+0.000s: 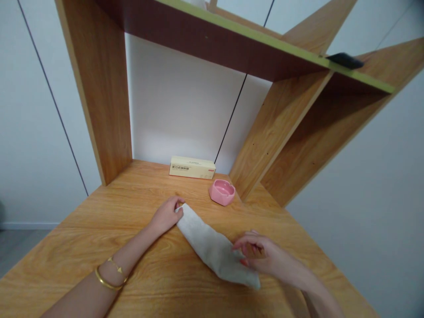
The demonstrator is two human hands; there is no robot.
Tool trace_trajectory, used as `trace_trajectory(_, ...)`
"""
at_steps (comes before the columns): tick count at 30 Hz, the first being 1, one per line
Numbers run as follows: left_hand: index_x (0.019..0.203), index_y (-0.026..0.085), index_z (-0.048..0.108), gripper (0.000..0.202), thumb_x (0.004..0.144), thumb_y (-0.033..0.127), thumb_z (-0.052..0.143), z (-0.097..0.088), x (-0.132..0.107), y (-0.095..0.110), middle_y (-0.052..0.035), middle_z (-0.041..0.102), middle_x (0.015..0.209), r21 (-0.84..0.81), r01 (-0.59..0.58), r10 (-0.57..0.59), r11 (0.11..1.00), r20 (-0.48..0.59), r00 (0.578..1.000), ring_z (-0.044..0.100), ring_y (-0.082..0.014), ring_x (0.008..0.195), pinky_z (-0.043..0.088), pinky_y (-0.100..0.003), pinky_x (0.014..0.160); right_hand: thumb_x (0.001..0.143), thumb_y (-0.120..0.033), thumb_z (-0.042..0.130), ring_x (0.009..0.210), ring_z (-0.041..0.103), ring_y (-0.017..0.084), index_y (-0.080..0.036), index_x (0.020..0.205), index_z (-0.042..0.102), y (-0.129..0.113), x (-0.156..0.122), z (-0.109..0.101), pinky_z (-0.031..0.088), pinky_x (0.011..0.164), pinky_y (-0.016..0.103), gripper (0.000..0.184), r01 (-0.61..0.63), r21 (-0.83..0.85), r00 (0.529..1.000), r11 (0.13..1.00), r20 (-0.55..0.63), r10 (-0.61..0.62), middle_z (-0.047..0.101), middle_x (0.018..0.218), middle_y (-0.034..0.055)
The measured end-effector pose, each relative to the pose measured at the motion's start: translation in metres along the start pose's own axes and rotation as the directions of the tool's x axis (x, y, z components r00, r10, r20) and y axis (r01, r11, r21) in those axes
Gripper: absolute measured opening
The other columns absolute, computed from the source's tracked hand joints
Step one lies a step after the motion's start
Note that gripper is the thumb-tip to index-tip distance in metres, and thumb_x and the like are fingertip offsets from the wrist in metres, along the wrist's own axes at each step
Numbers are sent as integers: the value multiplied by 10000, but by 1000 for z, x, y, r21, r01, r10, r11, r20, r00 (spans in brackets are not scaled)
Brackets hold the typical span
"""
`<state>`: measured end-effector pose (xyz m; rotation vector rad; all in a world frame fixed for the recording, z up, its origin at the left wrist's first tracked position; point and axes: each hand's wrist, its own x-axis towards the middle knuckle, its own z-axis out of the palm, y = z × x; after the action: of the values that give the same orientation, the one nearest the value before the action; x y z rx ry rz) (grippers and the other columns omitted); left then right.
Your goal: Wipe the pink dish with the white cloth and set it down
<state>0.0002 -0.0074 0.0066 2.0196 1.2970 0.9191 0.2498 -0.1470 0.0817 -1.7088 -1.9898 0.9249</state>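
Note:
A light grey cloth [212,247], folded into a long strip, lies slantwise on the wooden tabletop. My left hand [168,213] pinches its far left corner between thumb and fingers. Two gold bracelets [109,278] circle that wrist. Over the near right part of the cloth is my right hand [256,252], slightly blurred, with curved fingers and a gap between thumb and forefinger. I see nothing held in it, and whether its fingertips touch the cloth is hard to make out.
Behind the cloth stands a pink angular ashtray [222,192]. A long cream box [192,168] rests against the white back wall. Wooden uprights [99,88] flank the space on both sides, with a shelf [212,44] overhead. A dark flat object [345,60] lies on the shelf.

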Motion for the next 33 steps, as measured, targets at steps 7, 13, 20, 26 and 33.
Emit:
trace_trajectory(7, 987, 167, 545, 284, 723, 162, 440, -8, -7, 11, -58, 574, 909, 239, -3, 5, 971, -8, 1000, 538, -198, 838, 401, -309, 735, 679, -247, 584, 711, 522, 156, -216, 781, 665, 31, -32, 27, 409, 657, 268, 133, -46, -46, 991, 998, -125, 40, 562, 721, 21)
trace_trajectory(13, 938, 160, 575, 234, 756, 189, 430, -15, -11, 27, -78, 540, 944, 351, -142, 179, 925, -74, 981, 468, -236, 946, 381, -365, 820, 722, -421, 531, 634, 513, 155, -214, 842, 624, 44, -46, 46, 409, 582, 261, 257, -150, 46, 928, 988, -339, 156, 541, 666, 16)
trace_trajectory(20, 908, 201, 599, 227, 788, 148, 415, 3, -29, 59, -45, 568, 907, 118, -506, 469, 854, 244, 849, 456, -186, 878, 355, -332, 786, 694, -589, 478, 597, 566, 204, -207, 819, 552, 43, -53, 63, 413, 573, 312, 409, -469, 35, 696, 883, -600, 393, 598, 623, 39)
trace_trajectory(26, 912, 237, 610, 185, 775, 215, 488, 22, -44, 61, -32, 561, 947, 39, -578, 502, 815, 449, 739, 447, -196, 908, 329, -353, 807, 698, -536, 507, 597, 544, 184, -223, 626, 504, 38, -47, 71, 386, 559, 286, 322, -427, -70, 787, 902, -520, 332, 577, 602, 26)
trace_trajectory(33, 961, 266, 604, 222, 755, 233, 529, 21, -47, 62, -30, 534, 996, 28, -587, 496, 809, 503, 708, 432, -204, 954, 326, -356, 839, 677, -405, 509, 577, 500, 155, -220, 616, 453, 42, -46, 75, 374, 535, 266, 203, -308, 38, 813, 951, -509, 284, 520, 594, 2)
